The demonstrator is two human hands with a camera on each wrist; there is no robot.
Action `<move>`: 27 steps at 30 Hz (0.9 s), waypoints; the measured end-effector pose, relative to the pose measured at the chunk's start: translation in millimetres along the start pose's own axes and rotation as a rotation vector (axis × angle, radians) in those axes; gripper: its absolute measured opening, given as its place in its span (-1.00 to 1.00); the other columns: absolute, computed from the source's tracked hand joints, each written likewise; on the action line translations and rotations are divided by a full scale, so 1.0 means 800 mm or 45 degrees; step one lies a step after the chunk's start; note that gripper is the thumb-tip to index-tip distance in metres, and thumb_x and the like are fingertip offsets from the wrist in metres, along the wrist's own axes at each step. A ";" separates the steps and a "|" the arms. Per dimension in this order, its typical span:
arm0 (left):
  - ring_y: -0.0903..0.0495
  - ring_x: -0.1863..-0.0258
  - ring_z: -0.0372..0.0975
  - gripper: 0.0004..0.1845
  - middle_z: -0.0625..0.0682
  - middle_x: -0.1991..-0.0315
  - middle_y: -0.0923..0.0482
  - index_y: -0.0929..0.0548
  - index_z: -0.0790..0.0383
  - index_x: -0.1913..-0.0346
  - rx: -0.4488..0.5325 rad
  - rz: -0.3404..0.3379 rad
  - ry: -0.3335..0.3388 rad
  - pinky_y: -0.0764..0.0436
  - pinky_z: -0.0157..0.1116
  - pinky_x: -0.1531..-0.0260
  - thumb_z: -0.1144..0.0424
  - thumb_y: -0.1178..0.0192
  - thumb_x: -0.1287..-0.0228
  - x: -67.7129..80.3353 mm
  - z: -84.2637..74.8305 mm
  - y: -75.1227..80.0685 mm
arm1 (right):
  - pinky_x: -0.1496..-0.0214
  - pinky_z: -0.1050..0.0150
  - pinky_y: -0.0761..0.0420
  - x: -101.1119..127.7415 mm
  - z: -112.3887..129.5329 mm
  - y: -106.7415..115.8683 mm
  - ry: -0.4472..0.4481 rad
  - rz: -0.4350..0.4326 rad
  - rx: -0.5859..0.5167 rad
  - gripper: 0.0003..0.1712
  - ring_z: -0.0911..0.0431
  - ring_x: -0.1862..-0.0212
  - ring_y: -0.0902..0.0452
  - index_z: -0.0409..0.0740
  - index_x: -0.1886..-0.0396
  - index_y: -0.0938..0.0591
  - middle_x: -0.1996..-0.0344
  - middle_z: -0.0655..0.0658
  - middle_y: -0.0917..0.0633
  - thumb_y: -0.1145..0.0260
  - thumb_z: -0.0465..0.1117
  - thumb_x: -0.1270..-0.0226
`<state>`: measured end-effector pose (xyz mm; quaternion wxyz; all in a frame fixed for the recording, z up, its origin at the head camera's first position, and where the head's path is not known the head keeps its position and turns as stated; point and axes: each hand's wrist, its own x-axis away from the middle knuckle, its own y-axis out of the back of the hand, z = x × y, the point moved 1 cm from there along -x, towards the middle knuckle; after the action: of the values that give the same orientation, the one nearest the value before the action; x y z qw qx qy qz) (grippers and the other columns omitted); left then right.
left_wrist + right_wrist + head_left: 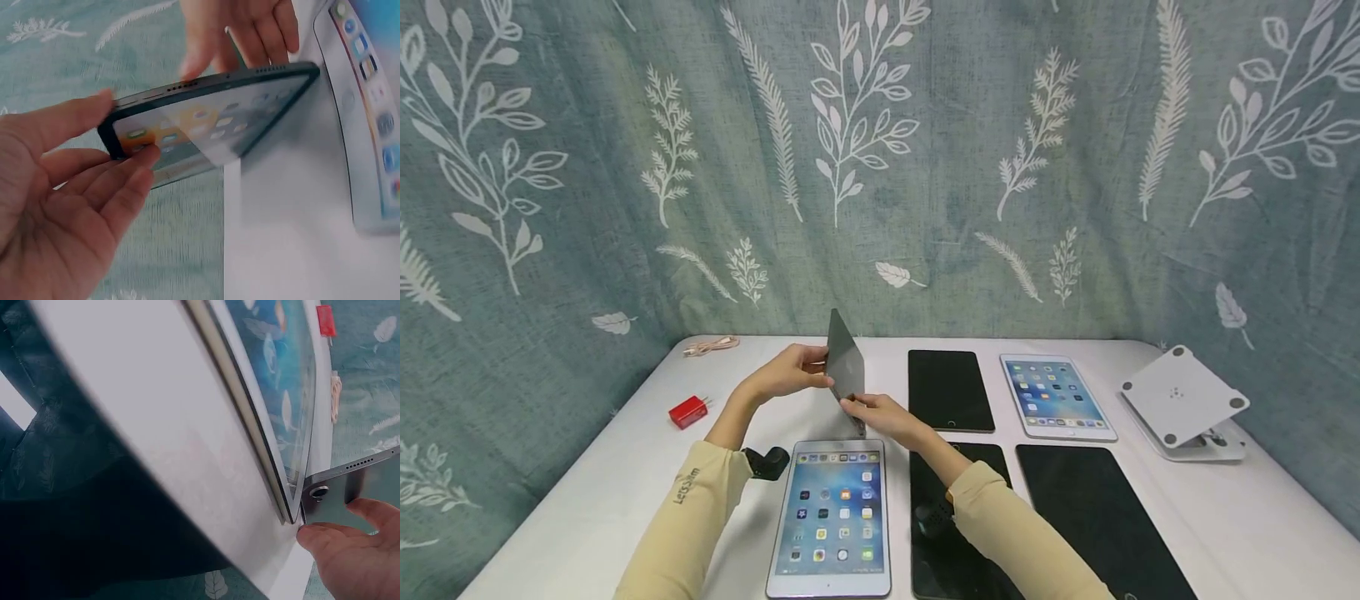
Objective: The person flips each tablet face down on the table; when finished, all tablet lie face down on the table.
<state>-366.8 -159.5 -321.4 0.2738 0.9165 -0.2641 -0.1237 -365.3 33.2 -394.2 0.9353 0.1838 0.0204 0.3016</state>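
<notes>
A dark grey tablet (846,365) is held up on edge above the white table (625,467), its screen reflecting icons in the left wrist view (212,122). My left hand (818,372) pinches its far edge between thumb and fingers (125,134). My right hand (857,406) holds its lower corner by the camera lens (331,519). Just below lies a white tablet (833,517) with a lit home screen, also seen as the white tablet (369,106) at right and edge-on as the white tablet (269,425).
A black tablet (950,389) and a lit white tablet (1055,396) lie at the back, two dark tablets (1097,517) in front. A white stand (1183,400) is at right, a red charger (688,412) and pink cable (711,344) at left.
</notes>
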 end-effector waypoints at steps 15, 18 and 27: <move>-0.53 0.00 0.07 -0.44 0.41 0.01 -0.50 -0.34 0.65 -0.11 -0.004 -0.127 0.162 -0.56 -0.26 0.13 0.59 -0.15 0.07 0.017 0.068 -0.010 | -0.17 -0.09 -0.36 0.004 -0.002 -0.010 -0.023 -0.248 0.531 -0.37 -0.26 -0.24 -0.26 -0.40 -0.19 -0.36 -0.18 -0.40 -0.40 -0.21 -0.19 -0.14; -0.54 0.02 0.06 -0.45 0.42 0.03 -0.50 -0.35 0.67 -0.09 -0.021 -0.127 0.159 -0.56 -0.28 0.13 0.59 -0.14 0.08 0.012 0.073 -0.021 | -0.11 -0.02 -0.43 0.006 -0.005 -0.006 -0.018 -0.276 0.593 -0.39 -0.20 -0.18 -0.36 -0.43 -0.15 -0.39 -0.16 -0.38 -0.43 -0.22 -0.20 -0.12; -0.58 0.14 0.02 -0.52 0.34 0.11 -0.58 -0.49 0.56 0.01 -0.297 -0.255 0.245 -0.53 -0.23 0.20 0.57 -0.15 0.14 0.004 0.081 -0.037 | -0.04 0.01 -0.46 0.005 -0.011 0.005 -0.026 -0.255 0.558 -0.48 -0.17 -0.07 -0.44 -0.43 -0.10 -0.45 -0.16 -0.38 -0.44 -0.18 -0.22 -0.16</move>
<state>-376.0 -168.8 -391.5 0.3886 0.9078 -0.1281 -0.0919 -365.4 41.6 -400.2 0.8984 0.3826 0.0940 0.1940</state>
